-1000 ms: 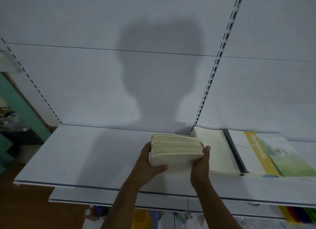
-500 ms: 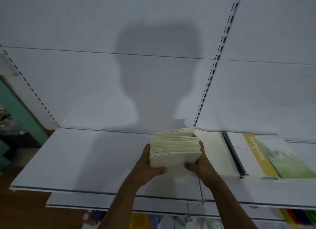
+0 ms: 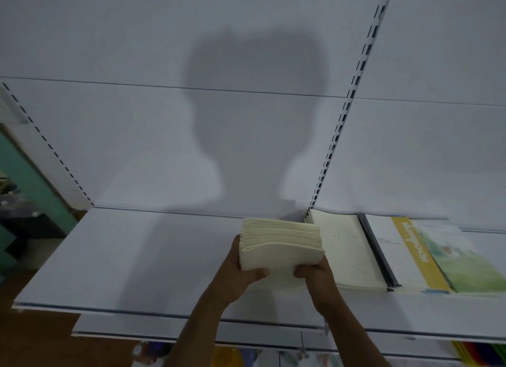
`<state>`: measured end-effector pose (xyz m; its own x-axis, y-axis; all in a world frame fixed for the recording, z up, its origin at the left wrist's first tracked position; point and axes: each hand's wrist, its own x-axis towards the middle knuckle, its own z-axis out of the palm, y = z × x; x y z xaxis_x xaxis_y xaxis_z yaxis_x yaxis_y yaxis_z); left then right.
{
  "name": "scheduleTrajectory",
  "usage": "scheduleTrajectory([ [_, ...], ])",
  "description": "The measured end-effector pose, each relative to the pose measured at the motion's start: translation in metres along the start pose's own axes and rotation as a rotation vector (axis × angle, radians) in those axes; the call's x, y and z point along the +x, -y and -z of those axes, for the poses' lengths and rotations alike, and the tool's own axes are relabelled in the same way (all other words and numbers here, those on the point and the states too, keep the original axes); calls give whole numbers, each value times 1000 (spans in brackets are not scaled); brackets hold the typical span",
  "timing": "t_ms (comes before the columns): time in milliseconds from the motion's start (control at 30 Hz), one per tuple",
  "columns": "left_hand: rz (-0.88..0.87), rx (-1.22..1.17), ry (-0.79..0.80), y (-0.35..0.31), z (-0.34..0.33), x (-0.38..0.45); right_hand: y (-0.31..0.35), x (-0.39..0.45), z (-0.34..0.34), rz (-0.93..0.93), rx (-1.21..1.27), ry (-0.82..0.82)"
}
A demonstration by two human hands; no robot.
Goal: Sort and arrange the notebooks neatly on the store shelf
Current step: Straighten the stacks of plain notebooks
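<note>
Gripping a stack of cream notebooks (image 3: 282,244) over the white shelf (image 3: 123,257), mid-placement by the look of it. Left hand (image 3: 239,273) wrapped round the stack's left edge, thumb across the front cover. Right hand (image 3: 315,275) clasped at the lower right corner. Just right, touching or nearly so, a flat cream pile (image 3: 347,251), then a yellow-and-green notebook (image 3: 443,260). Next, probably: lowered flat, squared against that pile, edges kept flush so no covers slid.

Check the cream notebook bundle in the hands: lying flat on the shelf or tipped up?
Tipped up. The cream notebook bundle shows its stacked edges to the camera, gripped by the left hand and right hand above the shelf.
</note>
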<state>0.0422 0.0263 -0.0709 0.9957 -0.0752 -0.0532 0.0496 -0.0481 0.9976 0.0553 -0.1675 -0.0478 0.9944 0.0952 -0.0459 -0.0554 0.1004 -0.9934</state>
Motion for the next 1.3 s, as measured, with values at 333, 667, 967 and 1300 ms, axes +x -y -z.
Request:
scheduleTrajectory([
  [333, 17, -47, -108, 11, 0, -8, 14, 8, -8, -91, -13, -113],
  [667, 286, 68, -231, -15, 0, 26, 34, 56, -25, -514, -172, -249],
  [967, 545, 147, -359, 7, -8, 42, 3, 65, -19, -519, -309, -153],
  [1300, 536, 565, -307, 3, -14, 66, -4, 81, -18, -444, -498, -182],
])
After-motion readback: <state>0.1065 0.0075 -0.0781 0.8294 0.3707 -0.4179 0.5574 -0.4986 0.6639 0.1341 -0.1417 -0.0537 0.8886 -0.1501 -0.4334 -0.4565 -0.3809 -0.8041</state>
